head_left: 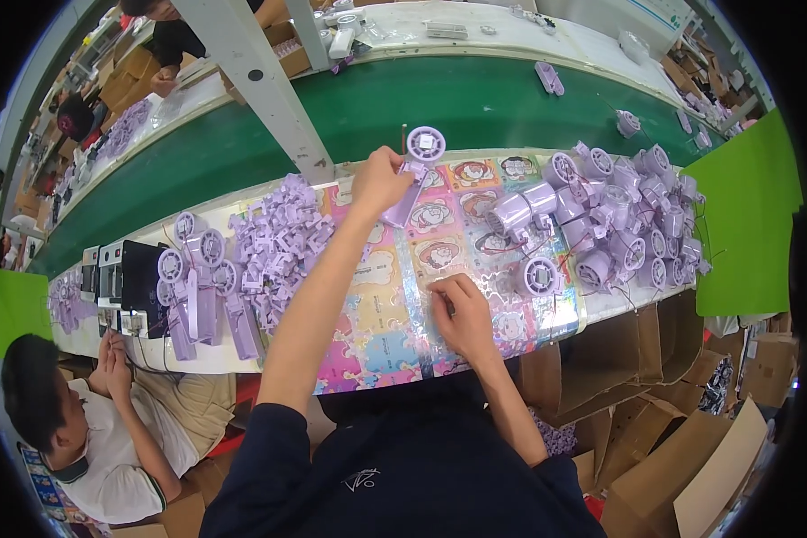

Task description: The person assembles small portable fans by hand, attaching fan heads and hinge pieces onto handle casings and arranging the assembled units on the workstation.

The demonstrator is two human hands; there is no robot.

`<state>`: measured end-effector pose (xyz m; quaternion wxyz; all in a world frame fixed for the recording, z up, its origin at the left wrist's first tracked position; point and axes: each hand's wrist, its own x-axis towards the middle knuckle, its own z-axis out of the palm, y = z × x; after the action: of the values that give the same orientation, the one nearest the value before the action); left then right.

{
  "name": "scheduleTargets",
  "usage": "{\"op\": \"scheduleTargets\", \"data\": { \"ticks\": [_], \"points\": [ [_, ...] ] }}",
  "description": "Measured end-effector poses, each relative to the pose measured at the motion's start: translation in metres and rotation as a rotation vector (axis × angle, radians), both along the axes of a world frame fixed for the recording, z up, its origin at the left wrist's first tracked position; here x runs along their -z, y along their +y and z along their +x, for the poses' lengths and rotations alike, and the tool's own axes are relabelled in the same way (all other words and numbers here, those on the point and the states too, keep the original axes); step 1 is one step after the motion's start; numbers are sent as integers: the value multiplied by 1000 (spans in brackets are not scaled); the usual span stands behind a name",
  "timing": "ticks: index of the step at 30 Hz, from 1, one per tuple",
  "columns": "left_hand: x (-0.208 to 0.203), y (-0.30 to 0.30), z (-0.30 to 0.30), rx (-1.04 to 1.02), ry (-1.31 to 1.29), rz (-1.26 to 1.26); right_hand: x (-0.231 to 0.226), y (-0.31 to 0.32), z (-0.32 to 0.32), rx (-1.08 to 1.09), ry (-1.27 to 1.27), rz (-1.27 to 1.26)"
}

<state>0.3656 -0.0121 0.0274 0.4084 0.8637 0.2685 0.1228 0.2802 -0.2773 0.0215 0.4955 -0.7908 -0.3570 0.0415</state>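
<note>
My left hand [381, 186] is closed on a lilac handheld fan housing [403, 208] at the far edge of the table. Its round head [426, 143] points away from me and shows a pale square in the middle. My right hand [462, 316] rests on the colourful printed mat [381, 300], fingers loosely bent and the thumb apart, with nothing seen in it. Right of that hand lies a round lilac fan head [540, 277] with thin wires. A heap of lilac fan heads [614, 211] with red and black wires spreads beyond it.
A pile of small lilac plastic parts [282, 242] and several fan housings [197, 309] lie to the left. Behind the table runs a green conveyor belt [475, 103], with a metal post [260, 85] before it. A co-worker [108, 430] sits at left. Cardboard boxes [601, 359] stand below right.
</note>
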Motion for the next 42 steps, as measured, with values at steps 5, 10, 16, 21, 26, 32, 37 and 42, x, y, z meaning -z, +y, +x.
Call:
{"op": "scheduleTargets", "data": {
  "ticks": [5, 10, 16, 21, 26, 32, 37, 42],
  "points": [
    [-6, -5, -9, 21, 97, 5, 2, 0, 0, -10, -50, 4],
    [-3, -14, -13, -20, 12, -34, 4, -3, 1, 2, -48, 3],
    [0, -12, -1, -26, 93, -234, 4, -3, 2, -8, -34, -5],
    [1, -17, 2, -108, 77, -95, 0, 0, 1, -10, -39, 11],
    [1, -26, -13, -201, -22, -215, -2, -2, -3, -5, -26, -15],
    [-11, -34, -61, -323, -108, -188, -3, -3, -5, -17, -4, -12],
    [-33, -35, -82, -424, -4, 151, -1, -2, -1, -23, -11, -2],
    [-43, -26, -83, -259, 165, 437, -4, 1, -1, -27, -24, -7]
  ]
}}
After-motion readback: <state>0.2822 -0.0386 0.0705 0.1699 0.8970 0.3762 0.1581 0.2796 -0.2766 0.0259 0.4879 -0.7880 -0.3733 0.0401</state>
